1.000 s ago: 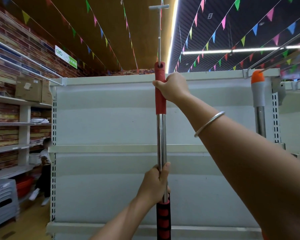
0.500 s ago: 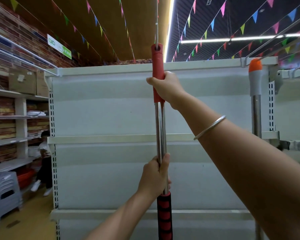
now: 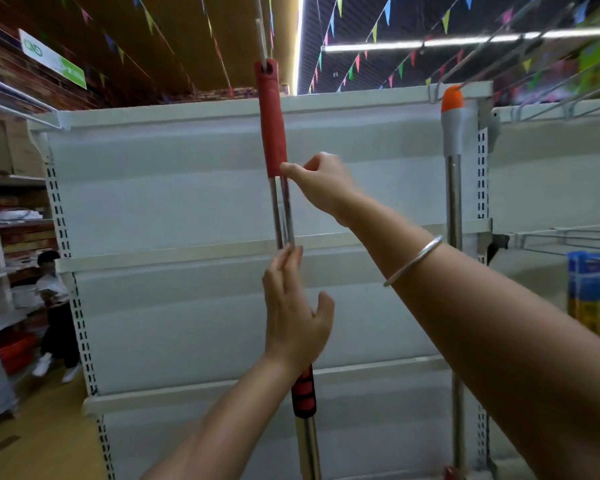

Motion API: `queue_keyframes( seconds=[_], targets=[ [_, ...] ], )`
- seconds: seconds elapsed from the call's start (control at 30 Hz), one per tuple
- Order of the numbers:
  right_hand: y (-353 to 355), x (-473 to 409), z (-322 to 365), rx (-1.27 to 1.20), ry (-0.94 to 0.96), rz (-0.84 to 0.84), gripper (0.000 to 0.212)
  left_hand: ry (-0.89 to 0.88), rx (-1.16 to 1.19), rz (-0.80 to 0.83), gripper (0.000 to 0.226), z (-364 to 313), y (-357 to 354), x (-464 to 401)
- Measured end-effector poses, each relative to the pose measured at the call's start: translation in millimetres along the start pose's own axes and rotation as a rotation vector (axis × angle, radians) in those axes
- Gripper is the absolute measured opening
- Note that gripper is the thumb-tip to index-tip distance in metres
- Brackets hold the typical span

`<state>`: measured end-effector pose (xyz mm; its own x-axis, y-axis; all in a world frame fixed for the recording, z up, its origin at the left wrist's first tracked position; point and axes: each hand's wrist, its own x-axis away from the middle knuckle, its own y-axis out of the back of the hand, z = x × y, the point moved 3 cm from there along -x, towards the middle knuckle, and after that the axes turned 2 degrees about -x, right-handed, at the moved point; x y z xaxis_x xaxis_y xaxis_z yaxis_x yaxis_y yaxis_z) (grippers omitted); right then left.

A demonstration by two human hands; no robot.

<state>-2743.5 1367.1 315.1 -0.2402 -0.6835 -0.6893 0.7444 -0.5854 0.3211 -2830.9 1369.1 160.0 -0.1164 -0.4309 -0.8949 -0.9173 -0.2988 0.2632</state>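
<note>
1. The left hand [image 3: 293,306] is open. Its fingers are straight and upright, with the tips against the steel shaft of the pole [image 3: 284,209], and it grips nothing.
2. The right hand [image 3: 321,183] is loosely curled just beside the foot of the pole's red grip [image 3: 271,119]. One fingertip seems to touch it. The hand is blurred, but nothing is held in it.
3. The pole hangs upright in front of the white shelf [image 3: 174,202]. The eye at its top sits on a thin rod [image 3: 261,32] that comes down from above.
4. With neither hand gripping, the weight rests on that eye alone. If the eye is not fully seated, the pole could slip off and drop to the floor near the person's feet.
5. A stray push from the fingertips could set the pole swinging. A wide swing might knock the second pole [image 3: 452,109], which has an orange cap and stands to the right by the shelf upright.
6. A falling pole could also topple leftwards into the aisle, where a bystander [image 3: 54,306] is, though well apart.
7. The green-and-white sign [image 3: 51,60] at upper left carries a ring-shaped logo and some characters, too blurred to read.
8. No brand shows on either pole, and the print on the blue packs [image 3: 589,289] at right is unreadable.
</note>
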Motion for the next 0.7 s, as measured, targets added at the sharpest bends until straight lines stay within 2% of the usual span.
queue_keyframes(
  seconds=[0.1, 0.23, 0.37, 0.47, 0.57, 0.7],
  targets=[
    [27, 25, -21, 0.092, -0.052, -0.03, 0.035, -0.101, -0.017, 0.081, 0.058, -30, -19, 12],
    [90, 70, -71, 0.282, -0.186, -0.029, 0.031, 0.0, -0.143, 0.412, 0.056, -66, -72, 42],
    [196, 145, -142, 0.392, -0.394, -0.087, 0.025, -0.079, -0.285, 0.656, 0.046, -118, -142, 77],
    [285, 218, -199, 0.559, -0.536, -0.12, 0.02, -0.139, -0.279, 0.771, 0.037, -180, -202, 111],
    [378, 298, -244, 0.769, -0.657, -0.069, 0.021, -0.212, -0.24, 0.92, 0.037, -261, -271, 150],
    [498, 391, -287, 0.878, -0.873, -0.016, 0.019, -0.318, -0.155, 1.087, 0.038, -376, -356, 195]
  ],
)
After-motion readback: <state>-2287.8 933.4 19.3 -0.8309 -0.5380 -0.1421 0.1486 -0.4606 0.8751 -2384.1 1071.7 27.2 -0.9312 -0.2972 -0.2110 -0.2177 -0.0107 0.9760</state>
